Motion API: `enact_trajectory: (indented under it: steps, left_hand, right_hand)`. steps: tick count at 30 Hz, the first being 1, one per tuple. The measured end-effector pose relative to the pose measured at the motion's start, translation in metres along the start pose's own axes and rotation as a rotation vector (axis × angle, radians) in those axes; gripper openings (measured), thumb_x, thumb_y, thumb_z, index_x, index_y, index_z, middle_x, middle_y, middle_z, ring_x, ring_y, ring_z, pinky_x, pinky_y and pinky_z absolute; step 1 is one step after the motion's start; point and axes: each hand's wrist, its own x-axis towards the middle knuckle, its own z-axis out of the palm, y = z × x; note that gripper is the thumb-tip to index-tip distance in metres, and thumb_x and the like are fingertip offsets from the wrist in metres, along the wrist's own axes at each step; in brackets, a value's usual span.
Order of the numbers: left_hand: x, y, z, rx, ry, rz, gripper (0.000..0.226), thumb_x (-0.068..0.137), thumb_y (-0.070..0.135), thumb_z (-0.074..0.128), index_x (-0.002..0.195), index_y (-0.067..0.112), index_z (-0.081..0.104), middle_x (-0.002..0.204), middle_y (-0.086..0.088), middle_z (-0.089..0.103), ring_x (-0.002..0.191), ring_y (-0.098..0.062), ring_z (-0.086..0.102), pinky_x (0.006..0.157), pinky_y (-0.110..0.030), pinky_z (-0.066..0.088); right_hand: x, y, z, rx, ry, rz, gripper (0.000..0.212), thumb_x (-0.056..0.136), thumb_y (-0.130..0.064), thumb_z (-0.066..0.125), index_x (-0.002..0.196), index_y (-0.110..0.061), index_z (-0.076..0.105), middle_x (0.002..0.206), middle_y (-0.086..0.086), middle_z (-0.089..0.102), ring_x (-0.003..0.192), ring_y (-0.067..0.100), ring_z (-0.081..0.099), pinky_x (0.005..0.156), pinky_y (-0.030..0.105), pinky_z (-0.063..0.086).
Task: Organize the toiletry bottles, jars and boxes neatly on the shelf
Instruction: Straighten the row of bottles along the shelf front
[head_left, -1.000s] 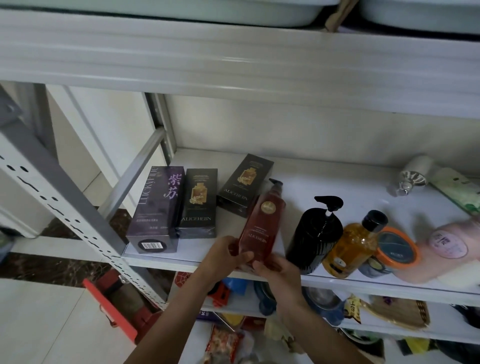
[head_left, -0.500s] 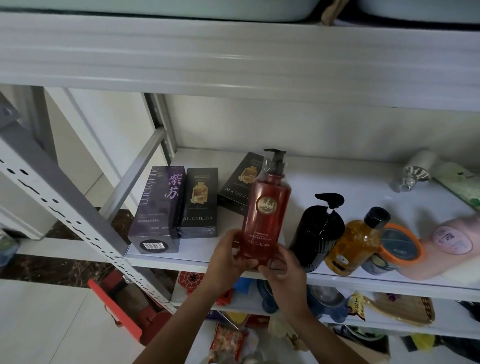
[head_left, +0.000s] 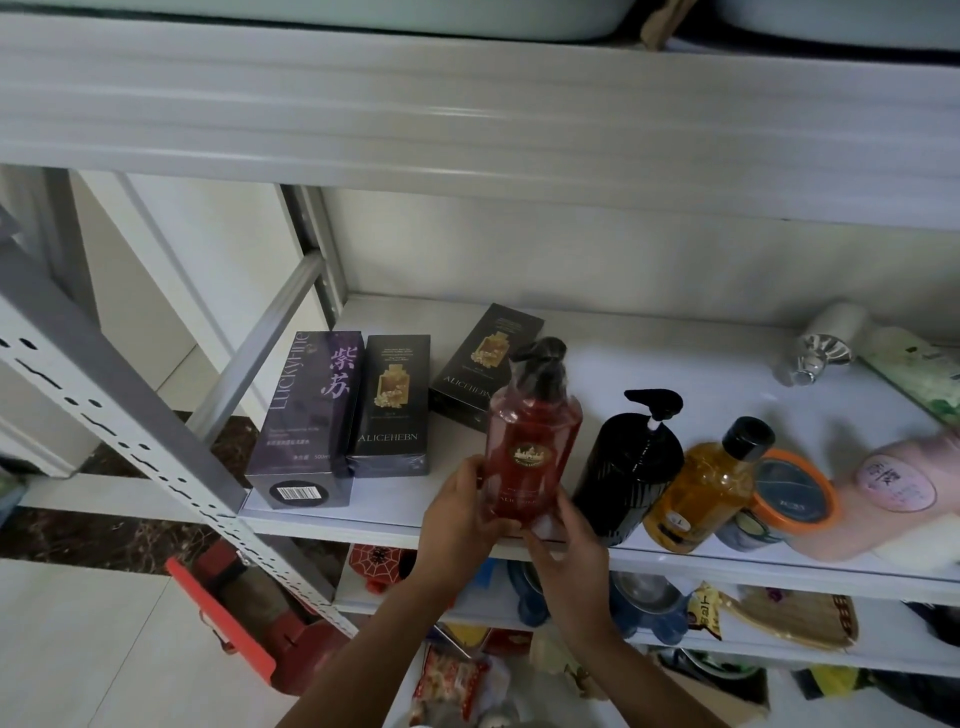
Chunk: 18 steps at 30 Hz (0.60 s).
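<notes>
A red pump bottle (head_left: 532, 431) stands upright near the front edge of the white shelf (head_left: 623, 353). My left hand (head_left: 460, 512) and my right hand (head_left: 563, 540) both grip its base from either side. To its left stand a purple box (head_left: 306, 415) and a black box (head_left: 395, 405), with another black box (head_left: 483, 364) behind, partly hidden by the bottle. On its right lean a black pump bottle (head_left: 631, 467), an amber bottle (head_left: 709, 483), an orange-rimmed jar (head_left: 792, 493) and a pink bottle (head_left: 904, 488) lying down.
A white tube with a silver cap (head_left: 826, 348) and a green-patterned pack (head_left: 919, 369) lie at the back right. The upper shelf's beam (head_left: 467, 114) hangs overhead. A perforated grey post (head_left: 130, 426) runs down the left. The lower shelf (head_left: 779, 654) holds mixed clutter.
The red bottle went from tilted and low to upright, then settled slightly right near the shelf's front edge. Both hands stayed on its base throughout.
</notes>
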Motion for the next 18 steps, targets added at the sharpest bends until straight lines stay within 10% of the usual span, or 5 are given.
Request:
enact_trajectory:
  steps: [9,18]
  left_hand:
    - [0.002,0.0,0.006,0.068,0.018,0.048,0.062,0.069,0.029,0.079,0.122,0.017,0.048,0.112,0.004,0.06,0.1,-0.012,0.057,0.08,-0.019,0.043]
    - [0.001,-0.002,0.009,0.066,-0.02,0.082,0.06,0.069,0.03,0.079,0.119,0.017,0.049,0.107,0.001,0.063,0.096,-0.017,0.059,0.08,-0.031,0.05]
  right_hand:
    - [-0.021,-0.001,-0.011,0.052,-0.042,0.06,0.062,0.086,0.0,0.06,0.14,-0.02,0.038,0.128,-0.011,0.049,0.115,-0.002,0.046,0.088,-0.006,0.031]
    - [-0.024,0.004,-0.016,0.007,-0.001,0.117,0.055,0.087,-0.003,0.061,0.136,-0.025,0.047,0.117,-0.016,0.057,0.109,-0.001,0.05,0.105,0.027,0.041]
